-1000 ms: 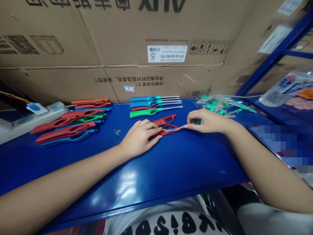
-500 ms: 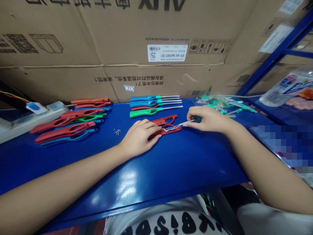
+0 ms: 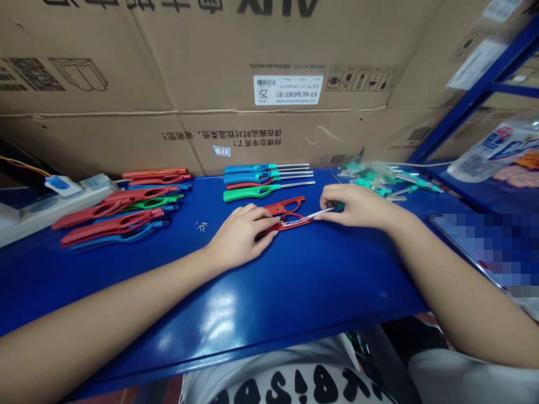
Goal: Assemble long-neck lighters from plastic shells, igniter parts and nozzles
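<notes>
A red plastic lighter shell [image 3: 288, 212] lies open on the blue table [image 3: 269, 280] in the middle of the view. My left hand [image 3: 240, 233] rests on its left end, fingers curled down and pressing it to the table. My right hand [image 3: 353, 205] pinches a thin metal tube with a green end piece [image 3: 324, 212], whose tip and thin white wires lie on the shell's right end.
Finished lighters [image 3: 265, 182] in blue and green lie behind the shell. A heap of red, blue and green shells [image 3: 122, 210] is at the left, near a power strip [image 3: 50, 199]. Green-tipped tube parts [image 3: 379, 177] pile at the right. Tiny screws [image 3: 202, 226] lie loose. Cardboard boxes [image 3: 252, 84] wall the back.
My right hand has shifted slightly left and up, drawing the metal tube and wires further over the red shell. My left hand has stayed in place.
</notes>
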A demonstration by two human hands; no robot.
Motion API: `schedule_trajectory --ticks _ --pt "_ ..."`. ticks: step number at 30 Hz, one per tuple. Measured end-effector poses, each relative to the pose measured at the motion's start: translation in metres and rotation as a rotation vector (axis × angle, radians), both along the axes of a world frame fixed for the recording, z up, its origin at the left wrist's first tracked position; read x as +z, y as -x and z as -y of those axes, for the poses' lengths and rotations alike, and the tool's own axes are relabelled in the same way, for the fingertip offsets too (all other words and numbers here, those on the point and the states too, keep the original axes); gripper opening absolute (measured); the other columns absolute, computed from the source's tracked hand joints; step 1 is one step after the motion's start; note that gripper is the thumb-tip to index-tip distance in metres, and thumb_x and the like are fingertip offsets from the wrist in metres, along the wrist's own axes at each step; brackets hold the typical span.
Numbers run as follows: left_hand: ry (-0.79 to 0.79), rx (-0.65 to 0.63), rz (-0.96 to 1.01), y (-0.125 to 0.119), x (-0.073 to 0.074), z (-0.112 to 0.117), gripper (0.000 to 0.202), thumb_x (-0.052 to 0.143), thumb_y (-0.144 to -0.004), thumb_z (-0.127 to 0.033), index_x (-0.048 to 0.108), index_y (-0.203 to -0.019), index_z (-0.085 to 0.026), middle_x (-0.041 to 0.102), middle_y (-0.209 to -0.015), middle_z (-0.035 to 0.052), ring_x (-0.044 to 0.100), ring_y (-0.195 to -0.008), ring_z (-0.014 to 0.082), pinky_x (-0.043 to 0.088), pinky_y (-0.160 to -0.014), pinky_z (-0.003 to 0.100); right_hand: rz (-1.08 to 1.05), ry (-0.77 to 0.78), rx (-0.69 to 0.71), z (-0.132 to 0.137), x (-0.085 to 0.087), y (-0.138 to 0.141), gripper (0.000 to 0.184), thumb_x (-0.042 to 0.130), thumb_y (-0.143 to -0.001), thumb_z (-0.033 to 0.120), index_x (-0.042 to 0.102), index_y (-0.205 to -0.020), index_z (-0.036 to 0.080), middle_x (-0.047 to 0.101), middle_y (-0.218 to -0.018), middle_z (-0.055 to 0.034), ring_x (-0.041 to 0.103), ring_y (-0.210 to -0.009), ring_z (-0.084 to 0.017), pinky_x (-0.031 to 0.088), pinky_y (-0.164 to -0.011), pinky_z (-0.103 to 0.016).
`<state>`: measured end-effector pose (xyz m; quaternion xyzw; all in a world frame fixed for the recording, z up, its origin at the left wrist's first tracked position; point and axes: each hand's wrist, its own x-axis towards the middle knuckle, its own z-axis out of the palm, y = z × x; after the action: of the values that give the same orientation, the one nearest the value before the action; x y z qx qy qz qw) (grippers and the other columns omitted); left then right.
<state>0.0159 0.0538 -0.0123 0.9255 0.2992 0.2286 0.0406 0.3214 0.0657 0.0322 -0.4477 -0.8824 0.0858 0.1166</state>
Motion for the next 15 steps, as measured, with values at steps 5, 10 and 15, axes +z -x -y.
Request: schedule_trajectory --ticks 5,10,15 --pt "0.022 -0.007 0.006 0.0007 0.0013 0.0003 0.03 0.054 -0.099 -0.029 0.072 -0.12 -0.019 0.07 -0.112 0.0107 0.062 -0.102 0.0272 0.05 -0.089 0.044 0.014 0.102 0.009 0.001 0.0019 0.0013 0.027 0.062 -0.093 0.047 0.063 -0.087 0.021 0.068 -0.09 -0.0054 0.058 -0.077 -0.02 0.04 -0.066 -0.032" --pt "0.076 -0.02 0.044 0.0009 0.0 -0.0013 0.028 0.057 -0.098 -0.027 0.073 -0.118 -0.018 0.069 -0.111 0.01 0.061 -0.101 0.0256 0.05 -0.09 0.043 0.001 0.173 0.03 -0.0006 -0.0012 0.0019 0.027 0.06 -0.094 0.048 0.063 -0.088 0.021 0.066 -0.089 -0.0054 0.057 -0.076 -0.02 0.043 -0.067 -0.033" --pt "0.118 -0.025 0.087 0.001 -0.0042 -0.0019 0.025 0.06 -0.097 -0.027 0.074 -0.116 -0.019 0.07 -0.111 0.0085 0.062 -0.101 0.024 0.049 -0.091 0.041 -0.1 0.138 0.118 -0.0002 -0.0047 0.0051 0.022 0.065 -0.091 0.04 0.063 -0.096 0.019 0.064 -0.1 -0.0076 0.059 -0.09 -0.021 0.048 -0.081 -0.036"
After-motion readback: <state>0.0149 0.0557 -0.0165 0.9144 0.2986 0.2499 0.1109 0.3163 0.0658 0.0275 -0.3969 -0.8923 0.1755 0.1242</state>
